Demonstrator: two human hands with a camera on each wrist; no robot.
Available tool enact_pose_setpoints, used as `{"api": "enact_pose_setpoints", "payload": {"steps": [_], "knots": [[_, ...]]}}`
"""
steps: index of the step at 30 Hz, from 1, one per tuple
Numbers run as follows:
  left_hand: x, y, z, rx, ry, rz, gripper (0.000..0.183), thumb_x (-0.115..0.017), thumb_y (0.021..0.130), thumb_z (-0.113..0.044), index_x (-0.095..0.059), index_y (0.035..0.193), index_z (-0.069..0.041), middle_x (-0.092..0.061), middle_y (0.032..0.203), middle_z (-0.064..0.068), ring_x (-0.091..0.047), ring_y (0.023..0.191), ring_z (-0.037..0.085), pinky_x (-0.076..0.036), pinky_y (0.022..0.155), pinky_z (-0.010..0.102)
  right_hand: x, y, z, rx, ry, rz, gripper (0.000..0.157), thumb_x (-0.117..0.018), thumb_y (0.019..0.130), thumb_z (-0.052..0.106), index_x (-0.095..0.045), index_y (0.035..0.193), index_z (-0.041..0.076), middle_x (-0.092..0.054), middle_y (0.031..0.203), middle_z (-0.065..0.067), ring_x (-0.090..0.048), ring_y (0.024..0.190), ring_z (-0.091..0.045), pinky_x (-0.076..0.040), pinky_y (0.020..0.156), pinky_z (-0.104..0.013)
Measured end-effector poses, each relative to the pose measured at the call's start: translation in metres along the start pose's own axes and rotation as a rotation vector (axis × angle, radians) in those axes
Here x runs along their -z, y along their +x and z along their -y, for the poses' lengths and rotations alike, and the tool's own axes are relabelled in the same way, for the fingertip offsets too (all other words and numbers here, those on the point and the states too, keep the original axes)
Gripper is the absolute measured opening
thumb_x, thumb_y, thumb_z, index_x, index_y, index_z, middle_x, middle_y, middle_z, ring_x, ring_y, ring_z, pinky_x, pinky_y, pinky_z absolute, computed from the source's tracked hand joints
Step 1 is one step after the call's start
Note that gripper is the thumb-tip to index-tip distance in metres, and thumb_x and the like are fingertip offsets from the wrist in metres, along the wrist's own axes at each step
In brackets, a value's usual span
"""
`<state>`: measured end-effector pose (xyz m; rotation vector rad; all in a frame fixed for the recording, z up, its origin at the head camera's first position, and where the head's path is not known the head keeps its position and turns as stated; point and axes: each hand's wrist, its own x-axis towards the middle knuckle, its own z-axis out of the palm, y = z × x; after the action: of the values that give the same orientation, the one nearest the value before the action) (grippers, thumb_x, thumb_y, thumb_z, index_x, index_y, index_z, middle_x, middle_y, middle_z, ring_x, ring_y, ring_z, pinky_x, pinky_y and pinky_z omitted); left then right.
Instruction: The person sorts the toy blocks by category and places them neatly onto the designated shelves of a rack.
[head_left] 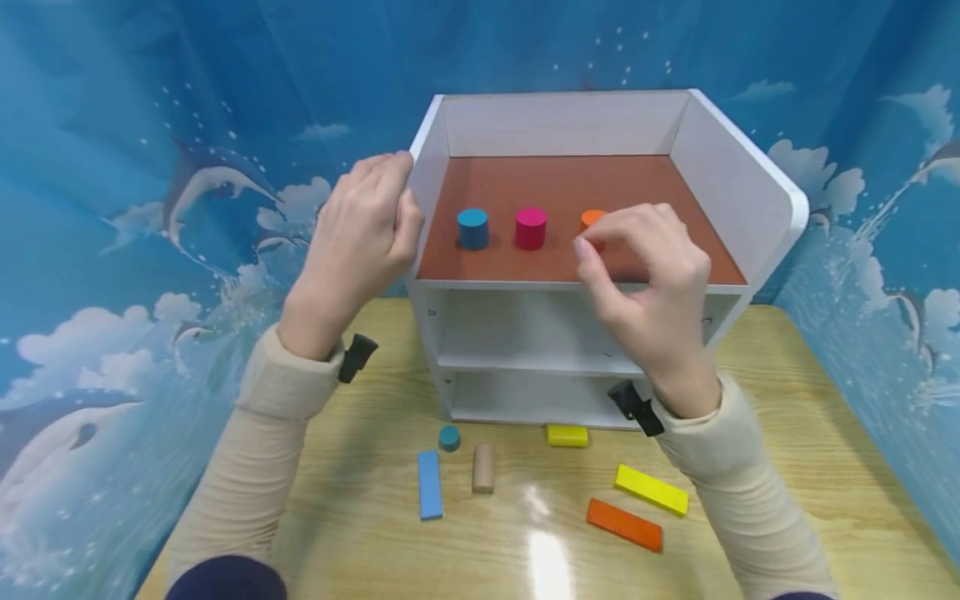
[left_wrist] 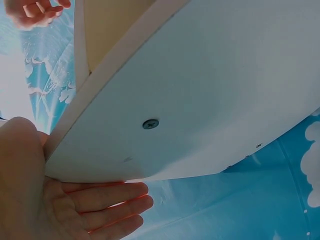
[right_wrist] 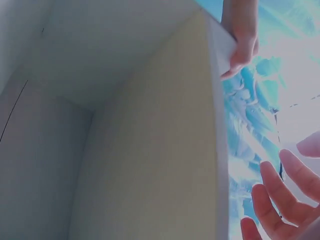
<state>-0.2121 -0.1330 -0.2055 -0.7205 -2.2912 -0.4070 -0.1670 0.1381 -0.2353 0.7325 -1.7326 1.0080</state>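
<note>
My left hand [head_left: 358, 229] holds the front of the left side panel [left_wrist: 195, 100] of a small white shelf. In the left wrist view its fingers [left_wrist: 112, 197] lie along the panel's outer face, with the thumb on the other side. My right hand [head_left: 660, 283] is over the front right of the shelf's brown top [head_left: 558, 179]. Its thumb and forefinger overlap an orange cylinder [head_left: 593, 217] in the head view, partly hiding it. The right wrist view shows those fingers [right_wrist: 280, 195] spread and holding nothing. A blue cylinder [head_left: 473, 229] and a red cylinder [head_left: 531, 229] stand upright in line with it.
On the wooden table before the shelf lie a teal disc [head_left: 449, 438], a blue plank [head_left: 430, 485], a tan cylinder [head_left: 483, 468], a yellow block [head_left: 567, 436], a yellow plank [head_left: 652, 490] and an orange plank [head_left: 625, 525]. Raised white walls edge the shelf top at back and sides.
</note>
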Motion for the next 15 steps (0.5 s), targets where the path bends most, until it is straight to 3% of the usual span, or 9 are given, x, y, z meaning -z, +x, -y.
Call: {"api": "enact_pose_setpoints", "payload": {"steps": [15], "knots": [[0.0,0.0,0.001,0.011,0.003,0.01,0.051,-0.031,0.102,-0.022,-0.05,0.14,0.006,-0.055,0.138,0.025,-0.049,0.131,0.037,-0.038,0.11,0.051,-0.016,-0.027,0.025,0.071,0.118,0.09,0.019,-0.062,0.087,0.016,-0.07,0.078,0.002,-0.067,0.079,-0.007,-0.058,0.078,-0.023,-0.035,0.07,-0.03]]}}
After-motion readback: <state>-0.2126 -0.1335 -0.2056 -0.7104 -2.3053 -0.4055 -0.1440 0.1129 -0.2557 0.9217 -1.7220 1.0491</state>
